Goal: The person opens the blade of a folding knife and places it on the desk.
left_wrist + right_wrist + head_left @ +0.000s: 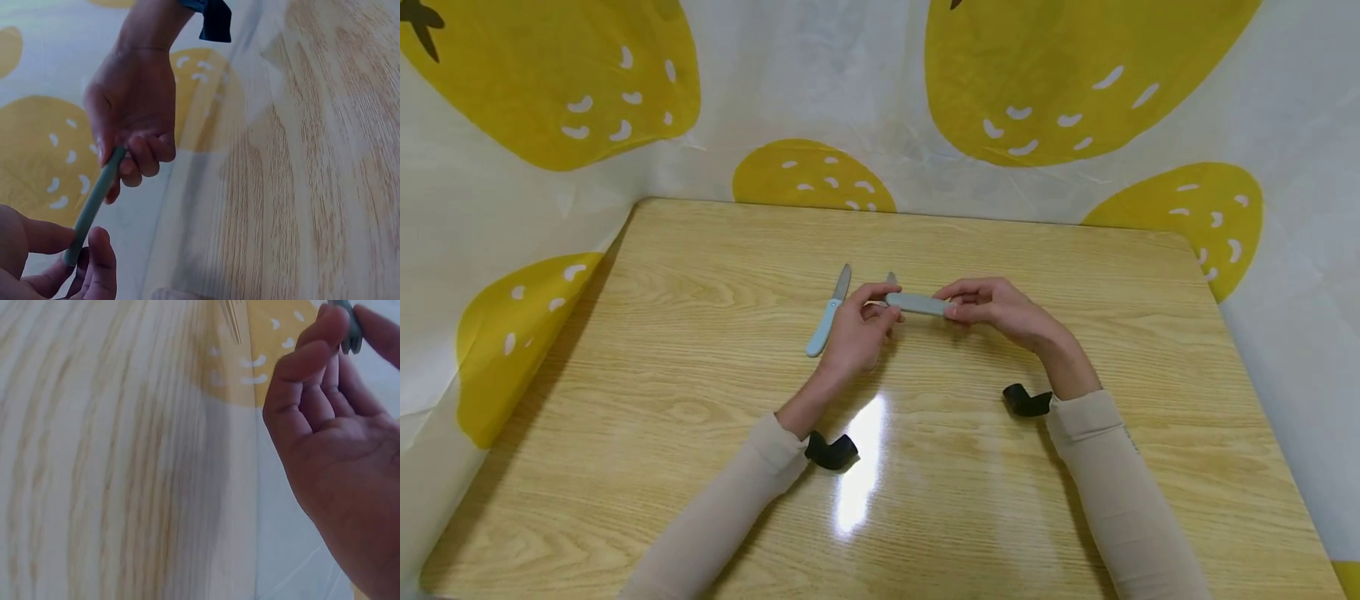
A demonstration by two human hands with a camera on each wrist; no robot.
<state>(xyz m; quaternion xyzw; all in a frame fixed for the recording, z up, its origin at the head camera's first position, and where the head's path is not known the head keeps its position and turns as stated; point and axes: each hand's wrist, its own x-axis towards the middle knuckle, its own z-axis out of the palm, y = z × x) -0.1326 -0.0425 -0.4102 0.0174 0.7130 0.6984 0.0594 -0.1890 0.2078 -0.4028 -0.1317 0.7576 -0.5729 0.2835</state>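
A folding knife with a pale grey-green handle is held level between both hands above the table. The left hand pinches its left end between thumb and fingers. At the opposite end, the right hand grips the handle with thumb and fingertips. A metal blade tip shows just beyond the left fingers, its lower part hidden by them. In the right wrist view, the slotted handle end sits between the right thumb and fingers. To the left of the left hand lies a second knife, light blue, its blade unfolded and pointing away.
The wood-grain table has rounded far corners. White cloth with yellow fruit print hangs along its back and sides. Black wrist mounts stick out from both sleeves. A bright reflection lies on the tabletop between the forearms.
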